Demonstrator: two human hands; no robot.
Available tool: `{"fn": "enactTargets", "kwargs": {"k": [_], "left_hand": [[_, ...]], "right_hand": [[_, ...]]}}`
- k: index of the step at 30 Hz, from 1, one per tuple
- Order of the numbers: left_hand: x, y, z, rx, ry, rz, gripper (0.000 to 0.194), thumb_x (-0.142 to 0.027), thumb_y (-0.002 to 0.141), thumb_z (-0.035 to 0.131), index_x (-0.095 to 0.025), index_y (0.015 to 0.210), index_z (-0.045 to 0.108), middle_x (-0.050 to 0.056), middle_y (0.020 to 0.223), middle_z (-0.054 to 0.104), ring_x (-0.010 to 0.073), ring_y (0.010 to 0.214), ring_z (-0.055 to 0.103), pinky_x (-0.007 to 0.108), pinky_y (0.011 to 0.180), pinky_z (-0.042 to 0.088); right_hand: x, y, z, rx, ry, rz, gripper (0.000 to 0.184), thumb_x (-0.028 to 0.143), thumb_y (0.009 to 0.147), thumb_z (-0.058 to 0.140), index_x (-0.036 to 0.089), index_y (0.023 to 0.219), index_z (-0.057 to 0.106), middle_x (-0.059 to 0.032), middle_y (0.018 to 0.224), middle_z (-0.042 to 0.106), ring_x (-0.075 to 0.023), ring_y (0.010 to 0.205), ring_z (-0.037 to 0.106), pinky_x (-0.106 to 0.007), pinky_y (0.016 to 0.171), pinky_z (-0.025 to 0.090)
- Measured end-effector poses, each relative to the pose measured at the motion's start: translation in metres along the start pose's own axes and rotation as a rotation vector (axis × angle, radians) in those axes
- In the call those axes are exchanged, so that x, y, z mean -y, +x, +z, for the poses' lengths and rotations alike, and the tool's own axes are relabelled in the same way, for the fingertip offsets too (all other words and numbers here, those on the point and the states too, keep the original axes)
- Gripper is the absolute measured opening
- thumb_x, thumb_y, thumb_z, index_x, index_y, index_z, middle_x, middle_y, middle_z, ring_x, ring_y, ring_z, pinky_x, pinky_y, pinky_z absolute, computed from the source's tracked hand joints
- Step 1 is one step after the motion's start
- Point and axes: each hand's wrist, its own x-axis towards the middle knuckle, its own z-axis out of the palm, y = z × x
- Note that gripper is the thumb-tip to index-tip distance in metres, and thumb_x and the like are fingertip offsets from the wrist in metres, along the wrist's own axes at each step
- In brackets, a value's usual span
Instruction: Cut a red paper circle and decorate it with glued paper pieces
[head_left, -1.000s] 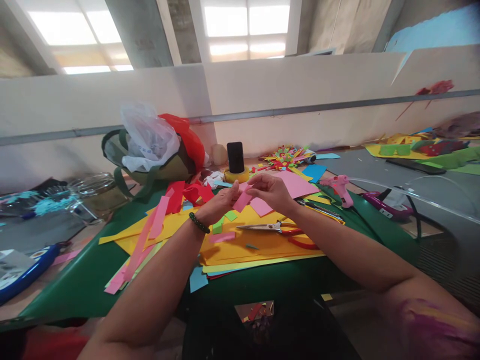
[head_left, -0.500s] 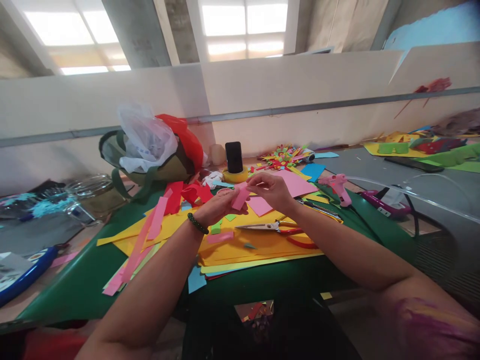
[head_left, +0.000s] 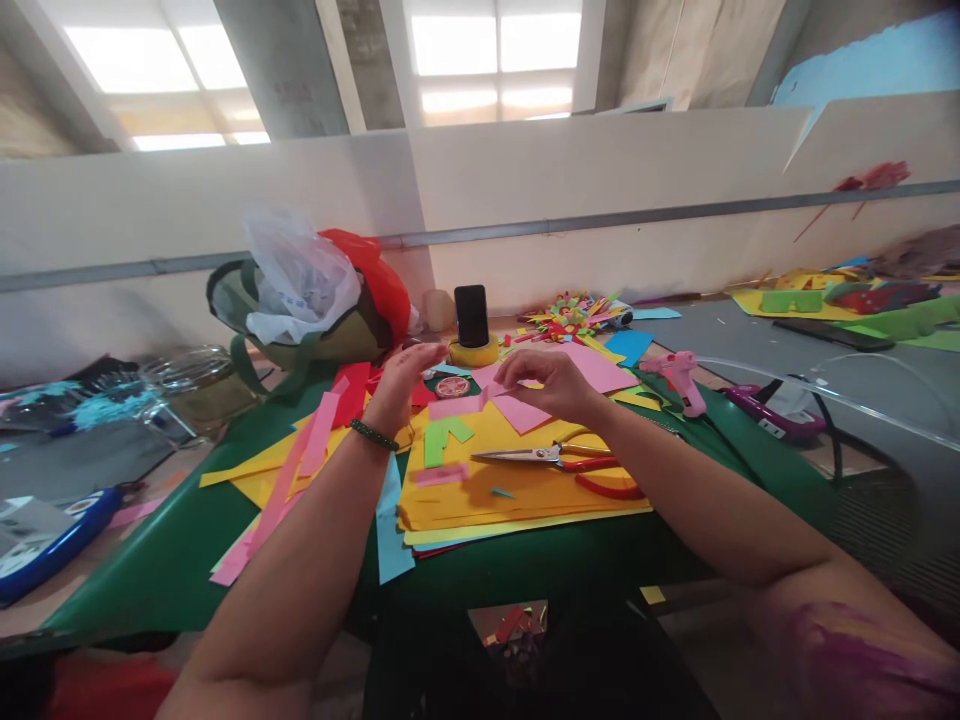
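Right hand: fingers pinching a folded pink paper strip at its right end; strip lies across the view above the yellow sheets on the green-topped desk. Left hand: open, fingers extended, apart from the strip, to its left; cannot tell the gaps between those fingers. Green paper pieces and scissors rest on the yellow sheets. Pink glue gun stands well right of the strip.

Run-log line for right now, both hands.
left hand: open | right hand: pinching pink strip | scissors: lying on yellow sheets
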Motion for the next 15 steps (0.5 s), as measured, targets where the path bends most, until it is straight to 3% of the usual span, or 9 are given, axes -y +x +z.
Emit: {"fn": "enactTargets", "kwargs": {"k": [1,3,5,7,11,13,15], "left_hand": [[-0.002,-0.002,0.000,0.061,0.114,0.044,0.032,-0.045,0.069,0.074,-0.017,0.086,0.073,0.006,0.097,0.074,0.0236,0.103,0.064,0.033,0.088,0.048],[-0.004,-0.008,0.005,0.307,0.276,0.054,0.038,-0.047,0.067,0.078,-0.016,0.088,0.074,0.006,0.095,0.074,0.0234,0.098,0.063,0.033,0.087,0.047],[-0.004,-0.014,0.011,0.596,0.331,-0.010,0.040,-0.051,0.069,0.076,-0.015,0.086,0.075,0.006,0.089,0.074,0.0221,0.092,0.063,0.032,0.083,0.048],[-0.003,-0.018,0.015,0.768,0.319,-0.073,0.039,-0.052,0.073,0.074,-0.014,0.084,0.074,0.006,0.084,0.074,0.0200,0.088,0.063,0.031,0.081,0.048],[-0.001,-0.020,0.015,0.805,0.184,-0.163,0.040,-0.053,0.077,0.071,-0.013,0.076,0.067,0.006,0.074,0.073,0.0145,0.074,0.065,0.028,0.075,0.050],[0.000,-0.019,0.013,0.805,0.110,-0.212,0.040,-0.053,0.074,0.074,-0.014,0.074,0.064,0.004,0.070,0.071,0.0126,0.065,0.065,0.027,0.069,0.051],[0.000,-0.019,0.013,0.799,0.084,-0.247,0.040,-0.052,0.072,0.077,-0.014,0.074,0.063,0.003,0.068,0.070,0.0115,0.059,0.064,0.026,0.063,0.052]], "right_hand": [[0.002,0.000,0.000,0.047,-0.010,-0.008,0.012,0.025,0.078,0.067,0.021,0.068,0.062,-0.0046,0.081,0.069,-0.0168,0.080,0.066,-0.033,0.076,0.057],[0.006,-0.001,0.001,0.129,-0.030,-0.016,0.013,0.025,0.081,0.065,0.021,0.069,0.063,-0.0042,0.080,0.070,-0.0161,0.079,0.066,-0.032,0.075,0.057],[0.007,-0.002,0.002,0.180,-0.034,-0.033,0.015,0.024,0.083,0.064,0.020,0.069,0.063,-0.0041,0.079,0.070,-0.0154,0.077,0.066,-0.030,0.073,0.057],[0.008,-0.003,0.002,0.202,-0.028,-0.060,0.016,0.022,0.083,0.065,0.018,0.068,0.062,-0.0045,0.079,0.071,-0.0148,0.076,0.067,-0.030,0.073,0.056],[0.008,-0.002,-0.003,0.211,-0.035,-0.021,0.014,0.019,0.080,0.067,0.017,0.067,0.063,-0.0079,0.091,0.071,-0.0176,0.091,0.066,-0.030,0.079,0.055],[0.007,-0.002,-0.006,0.238,0.006,0.060,0.007,0.021,0.076,0.072,0.017,0.080,0.068,-0.0077,0.098,0.071,-0.0167,0.089,0.065,-0.027,0.075,0.056],[0.005,-0.001,-0.007,0.295,0.050,0.146,0.030,0.024,0.073,0.076,0.017,0.102,0.070,-0.0045,0.093,0.071,-0.0119,0.071,0.062,-0.023,0.061,0.053]]}}
